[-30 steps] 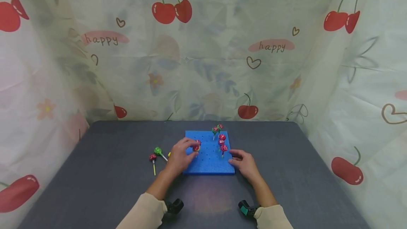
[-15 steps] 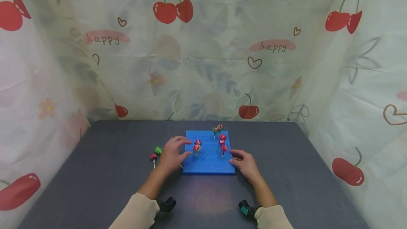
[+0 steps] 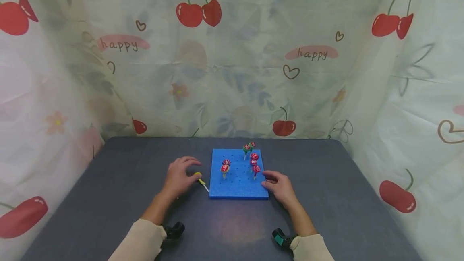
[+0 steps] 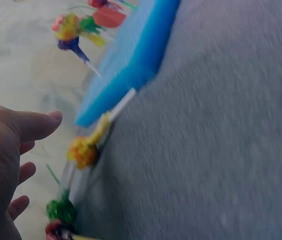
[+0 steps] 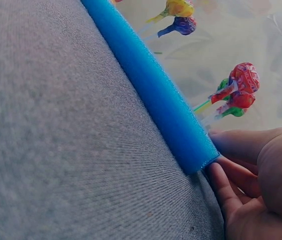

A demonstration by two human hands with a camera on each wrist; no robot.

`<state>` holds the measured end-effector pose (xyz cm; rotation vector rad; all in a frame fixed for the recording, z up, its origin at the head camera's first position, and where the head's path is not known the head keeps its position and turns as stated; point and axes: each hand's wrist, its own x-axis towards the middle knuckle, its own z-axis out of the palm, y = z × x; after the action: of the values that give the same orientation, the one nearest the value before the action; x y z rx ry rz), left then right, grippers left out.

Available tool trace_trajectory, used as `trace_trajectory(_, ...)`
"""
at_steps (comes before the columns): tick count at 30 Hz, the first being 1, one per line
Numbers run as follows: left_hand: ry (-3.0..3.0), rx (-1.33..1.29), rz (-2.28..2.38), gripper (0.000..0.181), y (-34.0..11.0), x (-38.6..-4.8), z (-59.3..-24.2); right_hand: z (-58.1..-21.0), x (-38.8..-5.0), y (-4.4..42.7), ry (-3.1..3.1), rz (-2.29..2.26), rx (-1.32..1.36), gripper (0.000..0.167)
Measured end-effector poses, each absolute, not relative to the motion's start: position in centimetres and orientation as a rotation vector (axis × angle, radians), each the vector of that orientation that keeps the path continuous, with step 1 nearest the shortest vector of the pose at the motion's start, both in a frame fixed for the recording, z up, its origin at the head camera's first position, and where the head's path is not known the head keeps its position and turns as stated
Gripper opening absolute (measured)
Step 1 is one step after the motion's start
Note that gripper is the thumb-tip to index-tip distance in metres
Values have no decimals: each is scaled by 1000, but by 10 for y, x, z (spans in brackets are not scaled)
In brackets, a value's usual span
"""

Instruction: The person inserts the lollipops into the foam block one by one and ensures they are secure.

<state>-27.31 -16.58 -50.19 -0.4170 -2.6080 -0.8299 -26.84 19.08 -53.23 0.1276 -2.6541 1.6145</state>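
Left of the blue foam board [image 3: 237, 190], my left hand [image 3: 179, 177] hovers with parted fingers and holds nothing. Its thumb is by a yellow lollipop [image 3: 202, 181] lying beside the board, also seen in the left wrist view [image 4: 84, 152]. That view shows a green lollipop [image 4: 61, 211] and a dark red one [image 4: 56, 230] lying farther along, hidden by the hand in the head view. My right hand [image 3: 282, 188] holds the board's right edge with thumb and fingers, close to its corner in the right wrist view [image 5: 275, 175].
Upright in the board stand two lollipops at the left [image 3: 224, 168], three red ones at the right [image 3: 256, 169] and two red-green ones at the back [image 3: 247, 147]. A printed curtain [image 3: 232, 71] surrounds the dark table [image 3: 119, 196] at the back and sides.
My left hand has let go of an upright lollipop at the board's left and moved left, uncovering the yellow lollipop and covering the green and dark red ones. My right hand has stayed put.
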Motion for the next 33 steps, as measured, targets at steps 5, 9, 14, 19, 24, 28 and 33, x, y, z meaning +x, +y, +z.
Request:
trace_trajectory(5,-2639,-416,-780,31,-175,-274,-506,-532,-269,191,-2653,1612,123,37)
trace_trajectory(9,-2668,-402,-804,33,-181,-275,-509,-532,-269,191,-2653,1609,122,37)
trace_trajectory(14,-2739,-373,-814,35,-183,-277,-509,-531,-270,191,-2656,1607,115,37)
trace_trajectory(19,-2806,-333,-838,36,-180,-278,-508,-531,-269,191,-2661,1615,98,37)
trace_trajectory(24,-2817,-329,-840,34,-177,-279,-510,-532,-269,191,-2659,1624,93,37)
trace_trajectory(28,-2837,-304,-823,33,-174,-281,-512,-531,-269,190,-2663,1623,84,38)
trace_trajectory(33,-2854,-270,-797,32,-170,-282,-516,-532,-269,190,-2660,1624,82,37)
